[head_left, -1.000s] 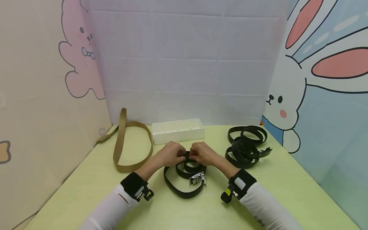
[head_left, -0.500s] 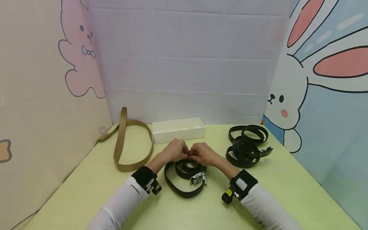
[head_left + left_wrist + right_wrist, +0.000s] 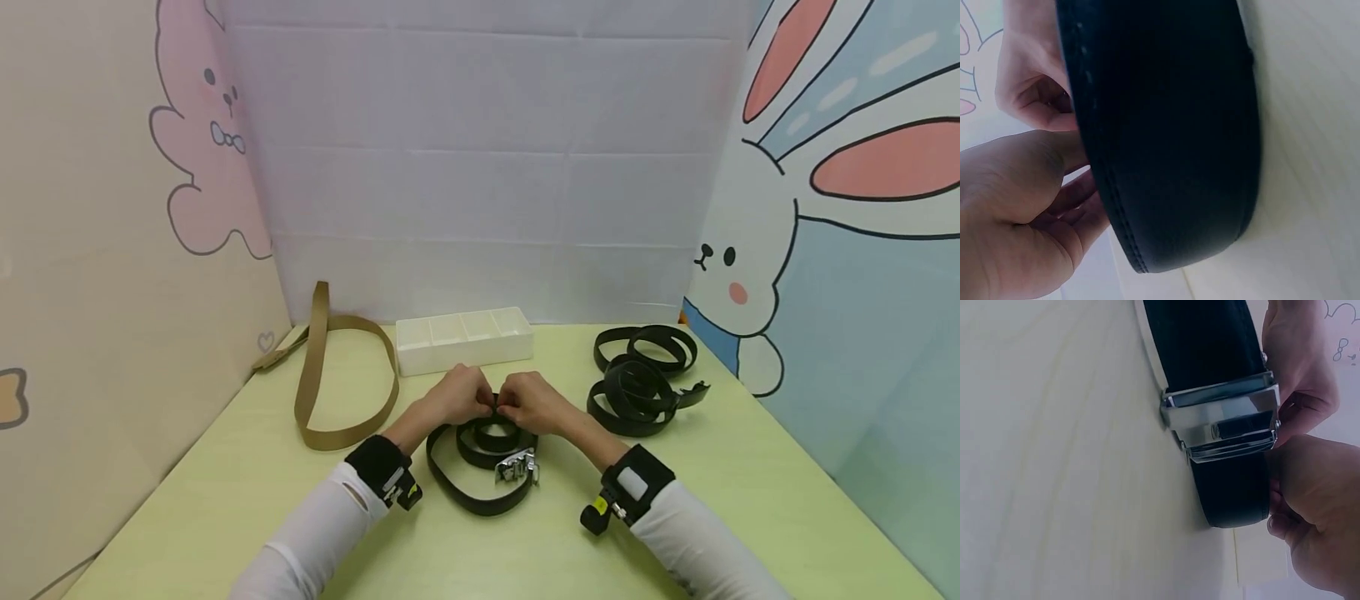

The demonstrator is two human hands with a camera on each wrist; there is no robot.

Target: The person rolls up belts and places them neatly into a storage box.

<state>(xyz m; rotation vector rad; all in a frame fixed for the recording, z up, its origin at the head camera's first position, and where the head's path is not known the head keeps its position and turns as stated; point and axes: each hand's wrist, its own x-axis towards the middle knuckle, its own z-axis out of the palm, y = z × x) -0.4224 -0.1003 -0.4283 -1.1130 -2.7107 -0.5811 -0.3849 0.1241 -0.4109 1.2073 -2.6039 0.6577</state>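
A creased white wall (image 3: 480, 150) fills upper centre, a blue wall (image 3: 862, 333) right, cream wall (image 3: 97, 208) left; green surface (image 3: 487, 567) below.

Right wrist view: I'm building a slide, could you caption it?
A black belt stands on edge on a pale tabletop, its silver buckle foremost, left hand and right hand behind.

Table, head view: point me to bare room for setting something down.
Free: the table's front, between the white sleeves and nearer than the buckled belt; also the left front, between tan strap and left sleeve. Crowded: the middle, around the hands; back right, with coiled belts.
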